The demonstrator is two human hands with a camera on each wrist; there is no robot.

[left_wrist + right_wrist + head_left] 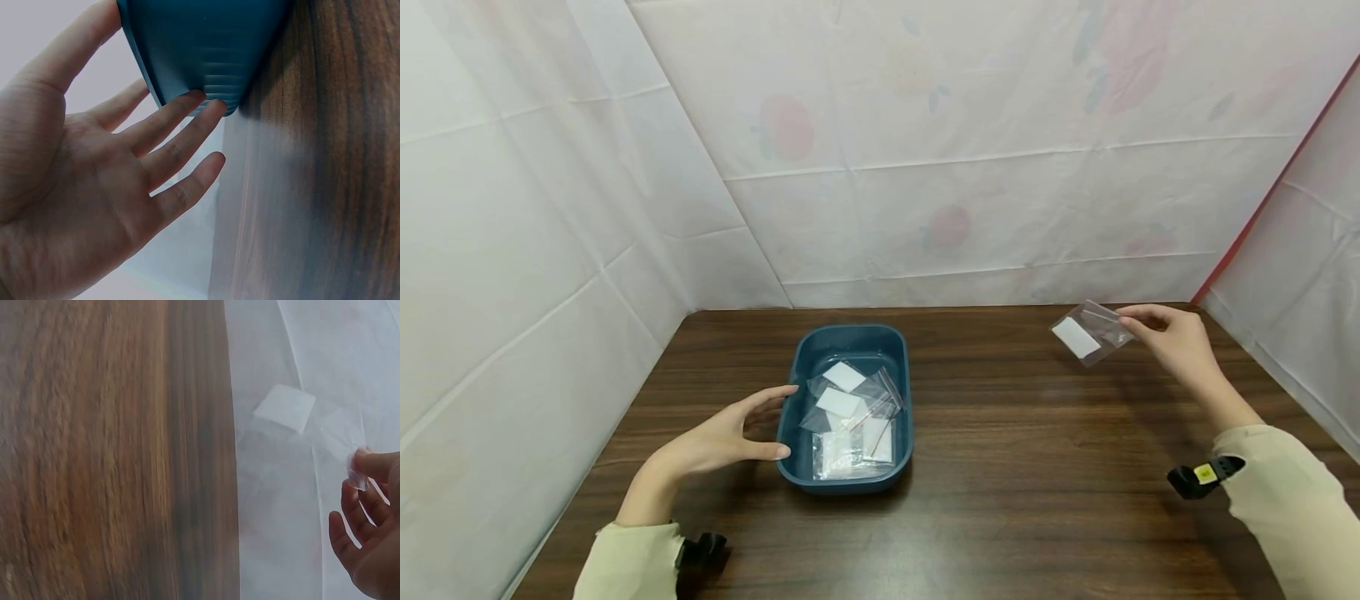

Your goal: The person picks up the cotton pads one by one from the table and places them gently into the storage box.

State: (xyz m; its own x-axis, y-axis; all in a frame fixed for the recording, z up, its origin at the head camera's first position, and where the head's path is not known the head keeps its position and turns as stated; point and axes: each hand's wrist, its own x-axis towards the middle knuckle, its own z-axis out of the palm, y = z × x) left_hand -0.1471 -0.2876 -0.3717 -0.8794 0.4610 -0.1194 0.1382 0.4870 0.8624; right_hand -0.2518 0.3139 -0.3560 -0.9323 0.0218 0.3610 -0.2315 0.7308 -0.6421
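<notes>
A dark blue plastic bin (847, 333) stands left of centre on the wooden table. Inside it lie several small clear zip bags (853, 454), overlapping, with white pieces in them. My left hand (718, 437) is at the bin's left side, thumb and index fingertip at the rim. In the left wrist view, the other fingers (181, 147) extend fairly straight along the bin's outer wall. Far to the right, my right hand (1176, 342) pinches the edge of another clear zip bag (1093, 333) between thumb and fingers. This bag, with a white rectangle (286, 408) inside, is held above the table.
The brown wood-grain table (1000, 500) ends at a white printed cloth (962, 167) hanging behind. More white cloth (512, 250) hangs along the left, and a cloth panel (1300, 250) on the right has a red edge. Black wrist straps show at both sleeves.
</notes>
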